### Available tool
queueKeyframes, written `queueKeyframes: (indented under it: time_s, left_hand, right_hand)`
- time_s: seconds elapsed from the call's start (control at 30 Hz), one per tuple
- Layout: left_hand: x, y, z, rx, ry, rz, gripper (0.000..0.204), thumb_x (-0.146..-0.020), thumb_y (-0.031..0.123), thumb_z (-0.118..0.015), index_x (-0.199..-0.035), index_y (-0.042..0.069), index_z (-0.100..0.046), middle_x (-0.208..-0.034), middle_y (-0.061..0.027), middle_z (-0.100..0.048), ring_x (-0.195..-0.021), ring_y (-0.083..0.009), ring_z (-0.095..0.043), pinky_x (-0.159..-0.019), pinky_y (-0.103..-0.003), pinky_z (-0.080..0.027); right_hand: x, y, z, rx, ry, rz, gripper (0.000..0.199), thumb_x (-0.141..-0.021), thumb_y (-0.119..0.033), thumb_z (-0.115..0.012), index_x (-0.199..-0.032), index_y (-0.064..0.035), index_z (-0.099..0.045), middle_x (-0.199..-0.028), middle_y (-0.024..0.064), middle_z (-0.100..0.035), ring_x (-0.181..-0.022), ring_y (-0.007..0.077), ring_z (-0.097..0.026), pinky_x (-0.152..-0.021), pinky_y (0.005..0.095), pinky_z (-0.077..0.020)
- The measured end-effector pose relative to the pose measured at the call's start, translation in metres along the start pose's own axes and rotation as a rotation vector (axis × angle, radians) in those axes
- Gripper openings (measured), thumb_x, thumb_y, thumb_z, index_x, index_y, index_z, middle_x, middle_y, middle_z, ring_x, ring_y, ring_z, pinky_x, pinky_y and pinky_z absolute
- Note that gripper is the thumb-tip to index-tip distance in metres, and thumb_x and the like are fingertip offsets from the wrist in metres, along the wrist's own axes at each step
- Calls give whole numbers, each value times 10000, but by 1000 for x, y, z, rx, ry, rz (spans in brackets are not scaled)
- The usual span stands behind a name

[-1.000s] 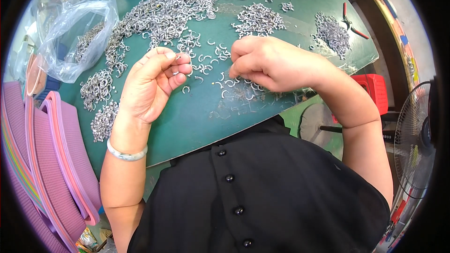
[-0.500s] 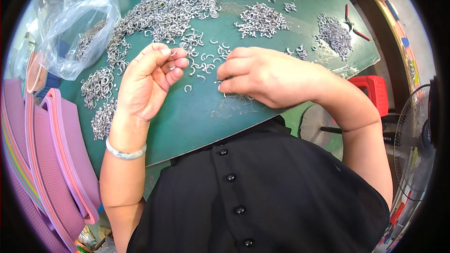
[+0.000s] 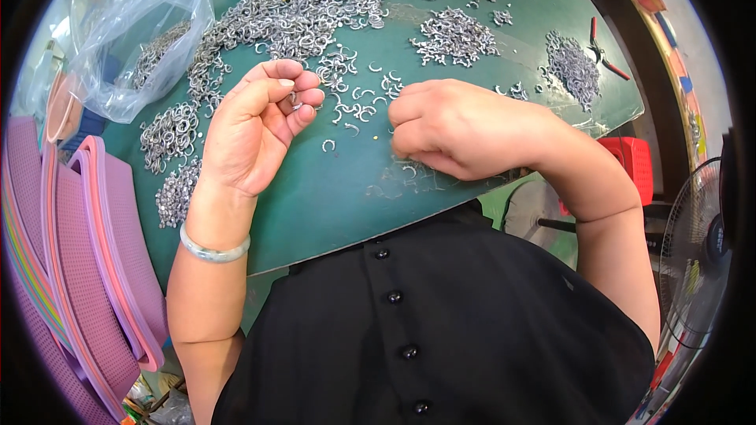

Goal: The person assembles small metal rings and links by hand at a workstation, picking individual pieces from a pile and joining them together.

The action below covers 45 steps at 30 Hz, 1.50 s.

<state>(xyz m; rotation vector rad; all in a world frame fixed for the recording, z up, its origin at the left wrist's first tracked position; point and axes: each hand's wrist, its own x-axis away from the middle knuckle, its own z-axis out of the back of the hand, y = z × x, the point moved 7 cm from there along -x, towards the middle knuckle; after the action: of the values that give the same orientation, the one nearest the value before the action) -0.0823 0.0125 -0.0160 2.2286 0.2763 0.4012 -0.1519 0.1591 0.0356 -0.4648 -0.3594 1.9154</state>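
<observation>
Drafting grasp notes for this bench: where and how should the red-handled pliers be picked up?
Probably best by both red handles, coming from the right. The pliers lie on the green table with the handles spread in a wide V that opens rightward; on the left, the pile of small metal pieces would likely crowd the fingers.

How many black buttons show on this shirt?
4: the uppermost button, second button, third button and lowest button, in a line down the front of the black shirt; others may be hidden.
</observation>
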Motion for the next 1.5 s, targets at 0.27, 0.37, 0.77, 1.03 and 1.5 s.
queueKeyframes:
  time_s: [0.27, 0.37, 0.77, 1.03, 1.5]
  left_hand:
    - [8, 3, -23, -950, 38, -209, 72, -787, 39, -632, -851, 10, -644, -682, 35, -552, -609, -26, -444, -565, -181, -377]
    - [13, 0, -35, -1246, -13, -321, 85, -748, 6, -649, -833, 13, -644, -692, 17, -530, -577, -37, -431, -523, -206, -370]
    - [10, -4, -42, -1446, -83, -339, 93, -705, 8, -671, -785, 16, -625, -659, -12, -488, -540, -76, -412, -500, -235, -362]
    - [12, -4, -47, -1478, -81, -417, 53, -738, 27, -645, -774, 13, -609, -655, -41, -503, -537, -111, -442, -503, -258, -380]
    - [7, -6, -38, -1325, -58, -302, 34, -802, 37, -589, -788, 12, -572, -629, 35, -462, -565, -47, -418, -504, -213, -353]
  right_hand:
    - [-6, 2, -3, -53, -38, -64, 79, -706, -19, -593, -752, -21, -529, -731, 98, -489, -616, 310, -538, -526, 379, -431]
    - [-5, 4, -5, -44, -47, -62, 75, -706, -19, -593, -751, -26, -533, -730, 96, -489, -604, 310, -535, -518, 379, -428]
    - [3, 4, -4, -105, -113, -155, 50, -679, -21, -544, -727, -7, -544, -768, 133, -507, -705, 332, -555, -602, 401, -450]
    - [6, 2, -2, -117, -115, -157, 51, -680, -7, -540, -729, 2, -532, -771, 144, -497, -692, 342, -548, -605, 401, -447]
    - [-11, 31, 3, 152, 177, -260, 90, -741, -123, -583, -685, -52, -579, -776, 94, -533, -710, 298, -575, -615, 395, -482]
